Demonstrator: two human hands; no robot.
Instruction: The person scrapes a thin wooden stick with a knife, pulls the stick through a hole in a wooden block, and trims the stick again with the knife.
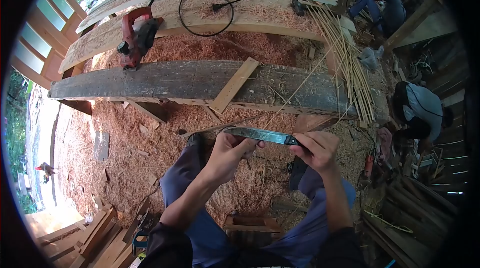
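A knife (270, 136) with a long, shiny blade and a dark handle lies nearly level across my lap area. My right hand (320, 149) grips it by the handle, fingers wrapped round the end. At the blade's other end, my left hand (230, 155) is closed, its thumb and fingers pressed against the lower side of the blade near the tip. Part of the tip overlaps that hand, so the exact contact is hard to see. Beyond the knife, a thin strip (295, 92) slants up across the dark plank (185, 77).
A red electric planer (137, 38) with a looped black cord (192, 33) rests on the boards. Many thin strips (345, 63) lie at right. Wood shavings (125, 143) cover the ground. Two other people (422, 108) crouch at right. Scrap wood (102, 233) lies lower left.
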